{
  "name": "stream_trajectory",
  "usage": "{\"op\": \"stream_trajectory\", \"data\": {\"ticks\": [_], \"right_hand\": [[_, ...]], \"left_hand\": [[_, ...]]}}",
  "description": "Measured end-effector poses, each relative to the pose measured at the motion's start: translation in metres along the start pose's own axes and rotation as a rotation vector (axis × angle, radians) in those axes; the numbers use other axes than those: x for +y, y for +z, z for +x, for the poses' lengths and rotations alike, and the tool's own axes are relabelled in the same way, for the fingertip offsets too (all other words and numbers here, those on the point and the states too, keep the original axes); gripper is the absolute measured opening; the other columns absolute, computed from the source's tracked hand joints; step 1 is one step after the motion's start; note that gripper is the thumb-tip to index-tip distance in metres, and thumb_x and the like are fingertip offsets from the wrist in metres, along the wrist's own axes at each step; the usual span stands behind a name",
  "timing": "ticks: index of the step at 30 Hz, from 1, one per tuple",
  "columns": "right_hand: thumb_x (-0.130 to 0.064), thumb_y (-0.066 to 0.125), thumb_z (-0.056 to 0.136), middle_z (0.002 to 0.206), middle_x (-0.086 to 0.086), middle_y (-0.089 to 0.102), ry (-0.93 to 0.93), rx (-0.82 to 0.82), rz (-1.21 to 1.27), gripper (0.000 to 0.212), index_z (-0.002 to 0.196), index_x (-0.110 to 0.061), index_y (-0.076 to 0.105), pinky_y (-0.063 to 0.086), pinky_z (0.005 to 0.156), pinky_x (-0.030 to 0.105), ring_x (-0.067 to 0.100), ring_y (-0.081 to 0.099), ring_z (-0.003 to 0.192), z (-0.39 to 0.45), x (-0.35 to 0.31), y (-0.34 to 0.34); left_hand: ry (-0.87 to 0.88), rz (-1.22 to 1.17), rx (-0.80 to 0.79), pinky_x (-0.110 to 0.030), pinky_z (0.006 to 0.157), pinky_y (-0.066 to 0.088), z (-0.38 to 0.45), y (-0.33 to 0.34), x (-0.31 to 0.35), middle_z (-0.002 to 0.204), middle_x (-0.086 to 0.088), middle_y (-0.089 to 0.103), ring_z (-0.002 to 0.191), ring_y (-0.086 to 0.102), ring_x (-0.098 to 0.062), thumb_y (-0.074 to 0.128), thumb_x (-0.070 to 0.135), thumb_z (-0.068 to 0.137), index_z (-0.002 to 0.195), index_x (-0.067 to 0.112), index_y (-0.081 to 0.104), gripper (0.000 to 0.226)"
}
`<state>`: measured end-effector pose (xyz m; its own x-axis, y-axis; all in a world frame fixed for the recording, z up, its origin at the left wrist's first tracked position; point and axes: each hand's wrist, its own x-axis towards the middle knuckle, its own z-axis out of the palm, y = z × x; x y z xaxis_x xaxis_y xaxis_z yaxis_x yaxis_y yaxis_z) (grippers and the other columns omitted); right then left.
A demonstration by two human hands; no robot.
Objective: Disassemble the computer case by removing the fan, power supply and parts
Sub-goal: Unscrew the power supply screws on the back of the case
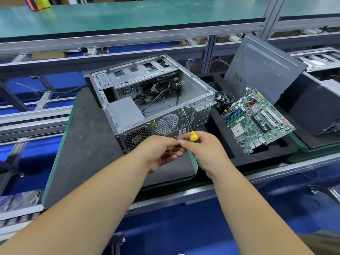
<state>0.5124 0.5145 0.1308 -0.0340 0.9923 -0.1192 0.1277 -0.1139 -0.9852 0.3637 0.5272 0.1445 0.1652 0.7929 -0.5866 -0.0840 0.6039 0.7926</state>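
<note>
Right grip (204,146) curled round yellow-handled screwdriver (193,136), left grip (163,150) pinching at its base, shaft up against rear panel of open computer case (147,100) on grey surface (82,144); motherboard (257,120) lies right of case.

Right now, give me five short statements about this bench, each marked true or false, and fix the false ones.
1. The right hand grips a yellow-handled screwdriver. True.
2. The motherboard is mounted inside the computer case. False: it lies outside, right of the case, on a black foam tray.
3. The case's side is open, showing loose cables inside. True.
4. The left hand rests on the motherboard. False: it meets the right hand in front of the case.
5. The removed side panel lies flat under the case. False: it leans upright behind the motherboard.
</note>
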Motion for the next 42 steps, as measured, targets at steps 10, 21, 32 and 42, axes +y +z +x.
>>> {"op": "stream_trajectory", "data": {"ticks": [10, 21, 32, 42], "right_hand": [[-0.01, 0.079, 0.08, 0.076, 0.0, 0.069, 0.021, 0.002, -0.111, 0.008, 0.082, -0.013, 0.072, 0.047, 0.064, 0.015, 0.003, 0.059, 0.067, 0.013, 0.021, -0.042], [-0.013, 0.062, 0.091, 0.082, -0.01, 0.062, 0.238, 0.197, -0.449, 0.021, 0.097, -0.033, 0.067, 0.038, 0.052, 0.026, 0.013, 0.054, 0.067, 0.064, 0.067, -0.092], [-0.012, 0.064, 0.088, 0.075, 0.001, 0.064, 0.198, 0.163, -0.221, 0.015, 0.089, -0.027, 0.066, 0.041, 0.045, 0.022, 0.007, 0.05, 0.053, 0.053, 0.056, -0.067], [-0.019, 0.065, 0.078, 0.071, -0.004, 0.061, 0.091, -0.071, -0.081, 0.006, 0.084, -0.021, 0.064, 0.041, 0.061, 0.031, 0.012, 0.051, 0.062, 0.04, 0.017, -0.002]], "left_hand": [[-0.039, 0.04, -0.055, -0.017, 0.06, 0.055, 0.016, 0.026, -0.005, 0.075, -0.006, 0.073, 0.062, 0.068, -0.009, 0.063, 0.015, 0.093, 0.09, 0.004, 0.072, 0.015], [0.4, 0.392, 0.094, -0.015, 0.074, 0.052, 0.013, 0.015, 0.015, 0.089, 0.005, 0.076, 0.085, 0.07, -0.006, 0.059, 0.013, 0.095, 0.097, 0.02, 0.074, 0.017], [0.667, 0.427, 0.287, -0.026, 0.089, 0.054, -0.018, -0.007, 0.042, 0.093, 0.006, 0.075, 0.094, 0.069, -0.013, 0.06, 0.007, 0.093, 0.099, 0.021, 0.074, 0.021], [0.664, 1.154, 0.622, -0.035, 0.106, 0.037, -0.035, -0.089, 0.025, 0.126, 0.009, 0.054, 0.124, 0.045, -0.013, 0.077, 0.036, 0.078, 0.121, 0.03, 0.06, 0.047]]}}
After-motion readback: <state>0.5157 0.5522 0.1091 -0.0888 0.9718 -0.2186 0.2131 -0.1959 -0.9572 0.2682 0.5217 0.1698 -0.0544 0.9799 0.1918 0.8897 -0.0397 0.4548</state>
